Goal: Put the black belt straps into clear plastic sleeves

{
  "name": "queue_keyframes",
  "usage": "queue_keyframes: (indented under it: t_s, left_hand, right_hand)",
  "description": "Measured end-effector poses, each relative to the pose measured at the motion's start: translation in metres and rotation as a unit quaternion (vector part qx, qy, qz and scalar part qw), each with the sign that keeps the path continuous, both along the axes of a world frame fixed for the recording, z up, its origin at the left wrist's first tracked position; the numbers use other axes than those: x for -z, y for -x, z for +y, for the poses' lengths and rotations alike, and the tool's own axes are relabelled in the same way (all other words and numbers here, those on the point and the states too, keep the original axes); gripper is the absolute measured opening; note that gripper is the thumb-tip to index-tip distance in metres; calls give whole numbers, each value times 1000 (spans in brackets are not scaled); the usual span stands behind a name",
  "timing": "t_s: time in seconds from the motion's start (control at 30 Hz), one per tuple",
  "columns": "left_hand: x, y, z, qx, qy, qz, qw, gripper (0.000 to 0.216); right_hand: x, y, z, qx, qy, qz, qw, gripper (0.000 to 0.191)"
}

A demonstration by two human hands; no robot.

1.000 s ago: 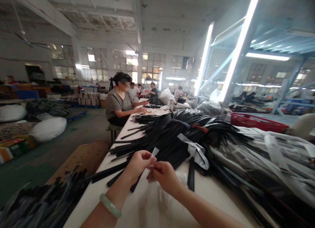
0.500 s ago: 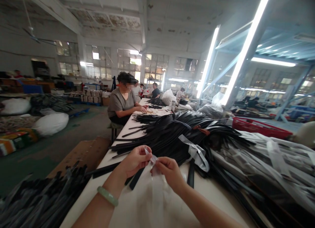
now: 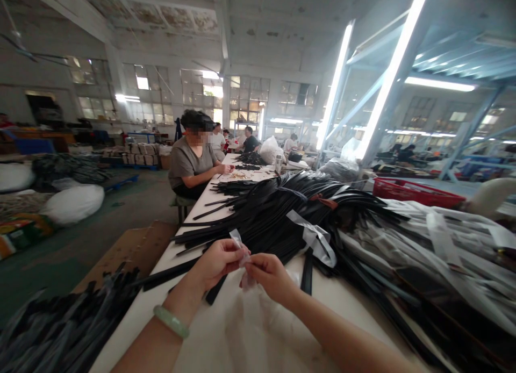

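Over the near end of the white table (image 3: pixel 201 330), I hold a narrow strip of clear plastic (image 3: pixel 235 236) between both hands. My left hand (image 3: pixel 217 263), with a pale green bangle on the wrist, pinches it near its upper end. My right hand (image 3: pixel 274 279) pinches it just beside the left fingertips, and the rest hangs blurred below. Right behind the hands lies a large bundle of black straps (image 3: pixel 266 212), tied with a cord. A loop of similar plastic (image 3: pixel 324 249) rests against the bundle's near side.
Wrapped white strips (image 3: pixel 447 238) are heaped at right, before a red crate (image 3: pixel 417 192). Black pieces in plastic (image 3: pixel 76 319) and a cardboard sheet (image 3: pixel 124 249) are at lower left. A co-worker (image 3: pixel 193 158) sits along the table's left side, with other people farther back.
The view has shifted slightly. Both hands keep pinching the plastic strip; its top end now stands up more above my left fingers, and the hanging part has swung and blurred.
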State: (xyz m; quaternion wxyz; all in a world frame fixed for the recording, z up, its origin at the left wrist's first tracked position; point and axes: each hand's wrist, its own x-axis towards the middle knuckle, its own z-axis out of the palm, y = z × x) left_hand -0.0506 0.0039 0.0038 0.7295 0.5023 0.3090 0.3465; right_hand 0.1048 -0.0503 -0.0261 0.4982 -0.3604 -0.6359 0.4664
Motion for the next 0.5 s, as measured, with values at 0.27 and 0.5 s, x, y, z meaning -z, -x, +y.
queue_keyframes:
  t_s: [0.27, 0.5]
  left_hand:
    - [1, -6, 6, -132, 77, -75, 985, 11]
    - [-19, 17, 19, -224, 7, -131, 966, 19]
  right_hand:
    - [-1, -2, -7, 85, -123, -198, 969, 34]
    - [-9, -16, 4, 77, -240, -277, 927, 28]
